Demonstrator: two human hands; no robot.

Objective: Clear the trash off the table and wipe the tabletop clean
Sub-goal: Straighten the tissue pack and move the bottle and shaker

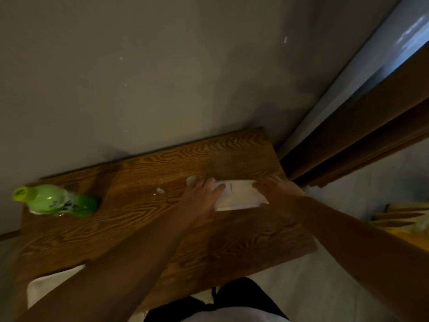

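A white sheet of paper (239, 196) with a short dark line of print lies on the right part of the wooden table (130, 224). My left hand (200, 196) holds its left edge and my right hand (277, 189) holds its right edge, fingers curled over the sheet. Just beyond my left hand sits a small pale scrap (191, 180), and a tiny white crumb of trash (159, 190) lies left of it. A white cloth (50, 284) rests at the table's near left corner, partly under my left forearm.
A green spray bottle (55, 201) with a yellow-green cap lies on its side at the table's far left. A grey wall backs the table. A brown door frame (352, 145) stands to the right, with yellow objects (401, 219) on the floor beside it.
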